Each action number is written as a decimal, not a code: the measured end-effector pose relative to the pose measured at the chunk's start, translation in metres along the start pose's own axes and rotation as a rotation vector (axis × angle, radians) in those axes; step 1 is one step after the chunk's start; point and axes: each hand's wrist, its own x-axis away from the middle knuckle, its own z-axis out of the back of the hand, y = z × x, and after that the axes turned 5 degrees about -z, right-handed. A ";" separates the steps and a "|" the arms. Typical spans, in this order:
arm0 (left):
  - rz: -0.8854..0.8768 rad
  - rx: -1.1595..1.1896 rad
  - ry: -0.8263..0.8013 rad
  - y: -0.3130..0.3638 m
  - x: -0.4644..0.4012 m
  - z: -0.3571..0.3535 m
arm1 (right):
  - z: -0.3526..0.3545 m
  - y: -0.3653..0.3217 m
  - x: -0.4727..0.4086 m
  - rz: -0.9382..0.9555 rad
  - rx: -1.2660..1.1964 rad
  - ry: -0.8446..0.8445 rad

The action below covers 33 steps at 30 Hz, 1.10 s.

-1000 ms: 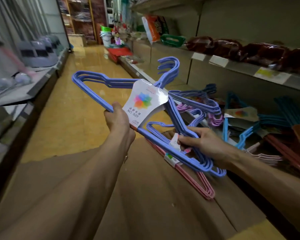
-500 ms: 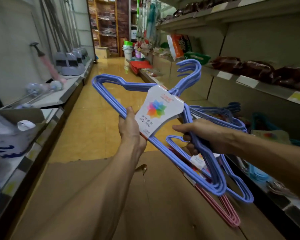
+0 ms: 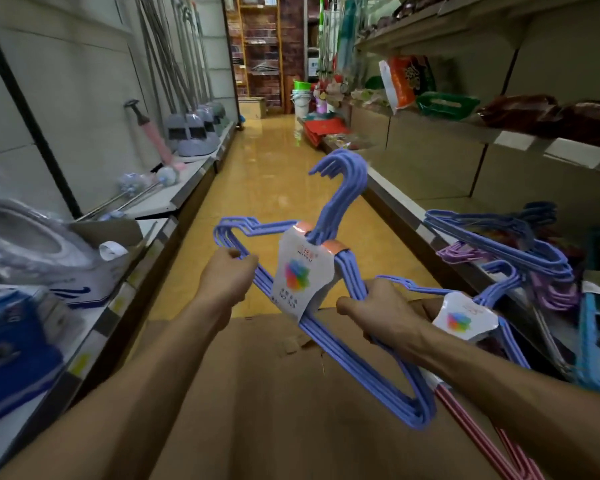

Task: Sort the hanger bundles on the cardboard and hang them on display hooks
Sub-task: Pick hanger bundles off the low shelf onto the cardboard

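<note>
I hold a bundle of blue plastic hangers (image 3: pixel 347 202) with a white paper label in front of me, hooks pointing up. My left hand (image 3: pixel 227 277) grips its left shoulder. My right hand (image 3: pixel 378 315) grips its right arm together with a second blue labelled bundle (image 3: pixel 465 317) that lies to the right. Both bundles hang above the brown cardboard (image 3: pixel 257 393). A pink hanger bundle (image 3: pixel 492 434) rests on the cardboard's right side under my right forearm.
More blue and purple hanger bundles (image 3: pixel 534 258) pile on the low right shelf. Shelving runs along both sides of a narrow yellow-floored aisle (image 3: pixel 274 174). Dustpans and brushes (image 3: pixel 194 133) stand on the left shelf, and boxes lie near left.
The view has lifted toward the aisle. The bundle has turned more upright and lower, my left hand slid to its left shoulder, and my right hand now holds both blue bundles.
</note>
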 end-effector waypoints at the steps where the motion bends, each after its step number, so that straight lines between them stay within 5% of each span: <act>1: -0.067 -0.044 0.020 0.001 0.000 0.002 | -0.006 0.003 -0.002 -0.001 0.011 -0.015; 6: -0.335 -0.046 -0.089 0.016 0.016 -0.010 | -0.035 0.010 0.002 -0.057 0.000 -0.094; 15: -0.391 0.048 -0.106 0.015 0.014 -0.037 | -0.067 0.017 0.028 -0.083 -0.243 -0.247; 26: 0.046 0.563 0.158 -0.030 -0.005 0.009 | -0.111 0.020 0.024 -0.234 -0.416 -0.639; 33: 0.043 0.465 0.061 -0.061 -0.006 0.048 | -0.185 0.020 0.023 -0.319 -0.490 -0.976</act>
